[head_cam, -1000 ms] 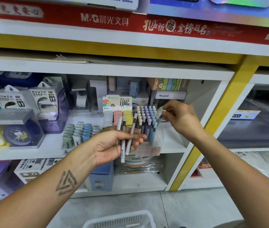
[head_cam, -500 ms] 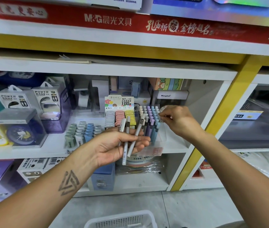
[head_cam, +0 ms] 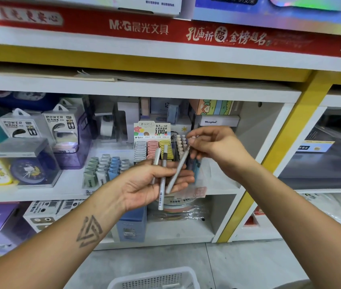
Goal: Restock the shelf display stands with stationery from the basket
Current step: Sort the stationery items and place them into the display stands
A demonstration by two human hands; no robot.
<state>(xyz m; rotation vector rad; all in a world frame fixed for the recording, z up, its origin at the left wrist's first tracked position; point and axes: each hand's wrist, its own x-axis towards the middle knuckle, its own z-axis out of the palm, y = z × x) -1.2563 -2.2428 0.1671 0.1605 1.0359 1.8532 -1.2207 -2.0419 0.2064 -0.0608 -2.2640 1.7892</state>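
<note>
Basket (head_cam: 155,279), white and perforated, sits at the bottom centre of the frame on the grey floor (head_cam: 238,265), only its upper rim in view. Above it two forearms reach in from the lower corners, the one from the lower left bearing a triangular tattoo (head_cam: 89,231).

Mid-frame, the left hand (head_cam: 144,184) lies palm up with the fingers curled round three pens (head_cam: 162,178), which fan upward from the palm; the longest one hangs down past the heel of the hand. The right hand (head_cam: 217,147), just right of centre and a little higher, pinches the top end of the rightmost pen (head_cam: 178,170) between thumb and fingertips, while that pen's lower end lies across the left fingers.

Directly behind the hands, on the middle shelf (head_cam: 67,190), stands a clear pen stand (head_cam: 188,155) holding upright pens with cream, purple and blue caps. Just left of it is a lead-refill display (head_cam: 152,140) with grey, pink and yellow rows, and further left a tray of pale green and blue erasers (head_cam: 105,167). Towards the left edge are a boxed alarm clock (head_cam: 28,163) and power bank boxes (head_cam: 40,128).

At the top of the frame a red banner (head_cam: 165,30) with white and gold lettering runs across, with a yellow strip below it. A yellow post (head_cam: 269,163) slants down the right side.
</note>
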